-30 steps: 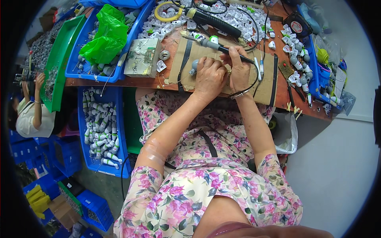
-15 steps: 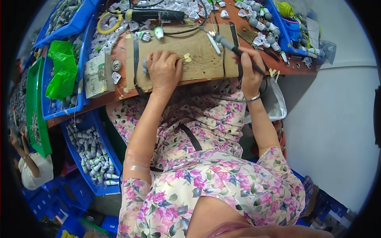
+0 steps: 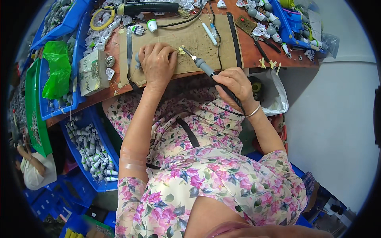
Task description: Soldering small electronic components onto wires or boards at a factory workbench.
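Observation:
In my right hand is a soldering iron, its fingers wrapped around the black handle. The metal tip points up and left, close to a small yellow scrap on the cardboard mat. My left hand rests curled on the mat's left part. A grey rounded piece, resembling part of a bulb, shows at that hand's left edge; the fingers cover the remainder. Beyond the left hand lie a white-and-green bulb base and a white ribbed piece.
A white-handled tool lies on the mat's far side. Right of it are a brown sponge pad and pliers. Blue bins of bulb parts flank the table. A cardboard box and a yellow tape roll sit left.
My right hand has come nearer and slightly left, swinging the iron's tip from the mat's far right toward its middle. My left hand has shifted slightly left and stays curled.

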`<action>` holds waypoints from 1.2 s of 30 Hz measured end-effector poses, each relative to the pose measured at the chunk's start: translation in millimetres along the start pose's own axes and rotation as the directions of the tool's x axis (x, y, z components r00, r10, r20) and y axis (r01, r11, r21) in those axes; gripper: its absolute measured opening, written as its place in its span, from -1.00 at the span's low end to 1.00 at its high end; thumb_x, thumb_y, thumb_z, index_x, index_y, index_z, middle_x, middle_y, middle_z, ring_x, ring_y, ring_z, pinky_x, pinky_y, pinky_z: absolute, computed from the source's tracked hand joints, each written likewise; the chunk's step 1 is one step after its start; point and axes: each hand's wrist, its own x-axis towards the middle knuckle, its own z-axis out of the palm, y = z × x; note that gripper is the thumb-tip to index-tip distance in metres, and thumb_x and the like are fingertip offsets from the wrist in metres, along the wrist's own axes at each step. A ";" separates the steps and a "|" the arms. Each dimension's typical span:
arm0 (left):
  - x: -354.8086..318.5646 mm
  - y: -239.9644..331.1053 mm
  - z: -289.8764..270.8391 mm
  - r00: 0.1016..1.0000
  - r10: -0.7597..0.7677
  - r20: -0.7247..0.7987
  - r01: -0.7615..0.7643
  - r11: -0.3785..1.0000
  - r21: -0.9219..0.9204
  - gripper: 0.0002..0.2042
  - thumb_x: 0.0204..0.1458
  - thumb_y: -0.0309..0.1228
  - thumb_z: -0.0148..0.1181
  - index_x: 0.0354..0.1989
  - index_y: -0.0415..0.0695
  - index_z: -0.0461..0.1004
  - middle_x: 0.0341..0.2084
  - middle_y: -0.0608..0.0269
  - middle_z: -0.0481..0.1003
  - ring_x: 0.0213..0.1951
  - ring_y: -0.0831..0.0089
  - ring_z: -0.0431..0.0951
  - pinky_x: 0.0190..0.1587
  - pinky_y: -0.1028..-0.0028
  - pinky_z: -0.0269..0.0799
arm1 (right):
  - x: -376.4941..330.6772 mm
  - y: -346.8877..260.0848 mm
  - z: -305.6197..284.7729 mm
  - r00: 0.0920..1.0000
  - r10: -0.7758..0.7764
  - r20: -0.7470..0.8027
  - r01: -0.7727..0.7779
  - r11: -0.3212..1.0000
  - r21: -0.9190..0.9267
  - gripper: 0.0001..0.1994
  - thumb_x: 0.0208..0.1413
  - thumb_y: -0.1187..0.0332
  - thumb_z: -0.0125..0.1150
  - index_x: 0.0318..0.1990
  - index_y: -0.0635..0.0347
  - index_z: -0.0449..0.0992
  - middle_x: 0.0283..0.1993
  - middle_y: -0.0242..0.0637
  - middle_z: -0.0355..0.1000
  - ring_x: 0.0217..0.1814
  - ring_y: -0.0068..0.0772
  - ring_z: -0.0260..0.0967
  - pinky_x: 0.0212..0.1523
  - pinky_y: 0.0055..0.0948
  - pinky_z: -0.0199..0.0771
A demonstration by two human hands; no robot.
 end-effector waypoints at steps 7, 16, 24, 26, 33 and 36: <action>0.7 0.7 -0.4 1.000 -0.013 0.014 0.012 1.000 0.018 -0.93 -0.12 -0.35 0.29 -0.51 -0.01 0.54 -0.40 0.45 0.50 -0.19 0.36 0.42 0.05 0.33 0.13 | -3.8 -2.0 2.6 1.000 -0.004 0.015 0.004 1.000 -0.001 -0.63 -0.21 0.62 0.28 -0.14 0.19 0.50 -0.26 -0.23 0.42 -0.22 -0.18 0.39 -0.21 -0.30 0.41; 1.0 0.9 -0.5 1.000 -0.015 0.019 0.015 1.000 0.014 -0.93 -0.12 -0.36 0.29 -0.52 -0.01 0.54 -0.40 0.45 0.49 -0.18 0.37 0.43 0.06 0.33 0.13 | -4.3 -2.4 9.2 1.000 0.002 0.017 -0.002 1.000 -0.005 -0.61 -0.24 0.62 0.33 -0.16 0.19 0.48 -0.27 -0.25 0.40 -0.22 -0.18 0.37 -0.23 -0.32 0.45; 0.6 0.5 0.5 1.000 -0.016 0.011 0.016 1.000 0.005 -0.93 -0.14 -0.36 0.30 -0.53 -0.02 0.53 -0.41 0.44 0.47 -0.17 0.38 0.42 0.07 0.34 0.12 | -5.6 -1.5 9.5 1.000 0.013 0.017 -0.013 1.000 0.000 -0.63 -0.22 0.62 0.30 -0.15 0.20 0.50 -0.26 -0.23 0.41 -0.22 -0.17 0.40 -0.20 -0.31 0.43; 0.1 0.8 0.5 0.999 -0.031 0.023 0.030 0.999 0.012 -0.93 -0.14 -0.37 0.30 -0.53 -0.02 0.53 -0.41 0.44 0.47 -0.17 0.39 0.42 0.08 0.34 0.12 | -5.5 -1.2 9.3 1.000 0.009 0.022 -0.008 1.000 -0.007 -0.63 -0.23 0.62 0.30 -0.15 0.20 0.50 -0.26 -0.23 0.42 -0.22 -0.17 0.40 -0.20 -0.31 0.43; -0.1 0.5 0.4 0.999 -0.029 0.021 0.029 1.000 0.003 -0.93 -0.14 -0.37 0.30 -0.52 -0.01 0.54 -0.41 0.44 0.47 -0.17 0.39 0.42 0.08 0.33 0.11 | -4.3 -1.3 8.5 1.000 0.009 0.020 -0.009 1.000 -0.014 -0.62 -0.25 0.63 0.31 -0.15 0.19 0.51 -0.25 -0.23 0.42 -0.21 -0.17 0.40 -0.20 -0.30 0.43; -0.2 0.1 0.3 0.999 -0.025 0.025 0.025 1.000 0.002 -0.93 -0.15 -0.37 0.30 -0.52 -0.01 0.54 -0.41 0.45 0.47 -0.16 0.39 0.42 0.09 0.33 0.11 | -4.4 -1.7 10.0 1.000 0.014 0.027 -0.013 1.000 -0.008 -0.61 -0.25 0.63 0.31 -0.15 0.19 0.51 -0.25 -0.23 0.42 -0.21 -0.17 0.40 -0.20 -0.31 0.43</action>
